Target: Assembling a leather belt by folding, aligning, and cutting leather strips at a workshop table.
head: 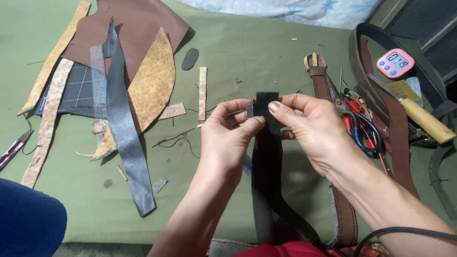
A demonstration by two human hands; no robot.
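Left hand: the left hand (227, 131) pinches the top end of a black leather strap (267, 157) between thumb and fingers, from the left side of the strap.
Right hand: the right hand (312, 128) is clamped on the same top end from the right; its thumb lies across the front of the strap and the other fingers are behind.
Hands together: both hands meet at the strap end and almost touch each other, above the middle of the surface.
Strap: the black leather strap hangs down from the hands toward the person's body, and its lower part bends to the right near the bottom edge of the view.
Surface: a green cloth surface (247, 52) carries all the things.
Left of the hands: a long grey leather strip (124, 138) lies across a tan curved leather piece (150, 88), with a metal ruler (98, 76) and a dark cutting mat (78, 90) under them; a brown leather sheet (138, 26) is above.
Right of the hands: a brown belt with a buckle (323, 76) lies just beside the right hand; near it are pliers with red handles (354, 114).
Far right: a pink timer (395, 63) and a knife with a wooden handle (423, 119) are well apart from the hands.
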